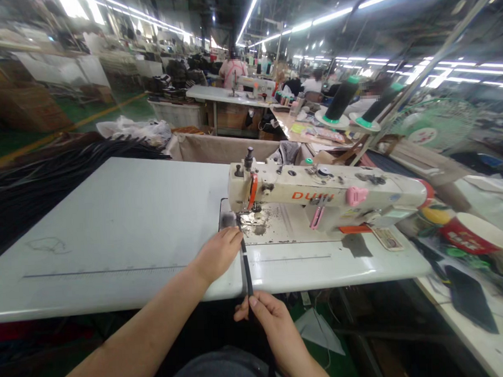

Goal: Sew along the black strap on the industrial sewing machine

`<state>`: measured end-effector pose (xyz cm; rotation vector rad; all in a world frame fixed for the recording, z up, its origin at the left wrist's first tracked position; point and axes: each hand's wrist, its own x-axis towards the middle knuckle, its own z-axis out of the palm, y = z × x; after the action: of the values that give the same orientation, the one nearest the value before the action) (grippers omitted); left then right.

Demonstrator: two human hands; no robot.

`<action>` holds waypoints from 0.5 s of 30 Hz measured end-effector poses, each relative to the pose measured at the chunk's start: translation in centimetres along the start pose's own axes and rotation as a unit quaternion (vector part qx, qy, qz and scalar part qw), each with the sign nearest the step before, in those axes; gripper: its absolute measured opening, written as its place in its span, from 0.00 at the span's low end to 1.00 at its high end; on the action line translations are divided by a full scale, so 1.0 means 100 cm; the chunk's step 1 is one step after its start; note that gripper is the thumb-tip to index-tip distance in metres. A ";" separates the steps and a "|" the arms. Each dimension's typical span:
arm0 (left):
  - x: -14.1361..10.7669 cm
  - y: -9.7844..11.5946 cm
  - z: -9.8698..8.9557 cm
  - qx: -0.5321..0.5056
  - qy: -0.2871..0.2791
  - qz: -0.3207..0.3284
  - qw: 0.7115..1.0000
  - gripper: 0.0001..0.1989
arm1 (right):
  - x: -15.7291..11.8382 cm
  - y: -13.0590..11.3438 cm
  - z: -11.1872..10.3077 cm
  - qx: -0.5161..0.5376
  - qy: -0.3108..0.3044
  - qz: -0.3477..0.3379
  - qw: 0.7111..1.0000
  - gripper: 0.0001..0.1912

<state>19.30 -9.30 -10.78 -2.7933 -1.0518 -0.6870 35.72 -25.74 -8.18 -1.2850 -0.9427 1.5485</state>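
Observation:
A narrow black strap (248, 269) runs from under the presser foot of a white sewing machine (285, 195) toward me and over the table's front edge. My left hand (221, 252) lies on the white table just in front of the needle area, its fingers closed together on the strap's left side. Below the front edge, my right hand (272, 321) pinches the strap between thumb and fingers. Between the two hands the strap looks straight, with a small pale mark across it. Its lower end drops out of sight near my lap.
The white sewing table (111, 228) carries a printed ruler line and a loose thread. A heap of black strips (67, 174) lies at the left. Two black thread cones (342, 100) stand behind the machine. A red-and-white bowl (478, 234) and a phone-like dark slab (471, 298) are at the right.

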 end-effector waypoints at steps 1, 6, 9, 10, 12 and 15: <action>0.000 0.000 0.001 -0.001 -0.001 0.002 1.000 0.13 | 0.000 0.002 0.000 -0.002 -0.001 0.004 1.000 0.24; 0.000 -0.001 0.000 0.002 -0.009 0.005 1.000 0.11 | 0.002 0.014 -0.003 -0.011 -0.019 0.009 1.000 0.27; -0.001 0.000 -0.001 0.000 -0.001 0.001 1.000 0.12 | 0.001 0.019 -0.003 -0.006 -0.020 0.009 1.000 0.27; -0.001 0.000 0.000 -0.001 0.002 0.003 1.000 0.12 | 0.001 0.019 -0.003 -0.008 -0.019 0.007 1.000 0.27; -0.002 -0.001 0.001 -0.003 0.007 0.006 1.000 0.12 | 0.000 0.019 -0.003 -0.019 -0.018 0.001 1.000 0.27; -0.003 -0.001 0.003 -0.004 0.018 0.003 1.000 0.12 | 0.000 0.019 -0.002 -0.028 -0.016 -0.008 0.999 0.27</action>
<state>19.13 -9.33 -11.14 -2.7786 -1.0356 -0.7384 35.66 -26.37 -9.95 -1.2915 -1.0216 1.5435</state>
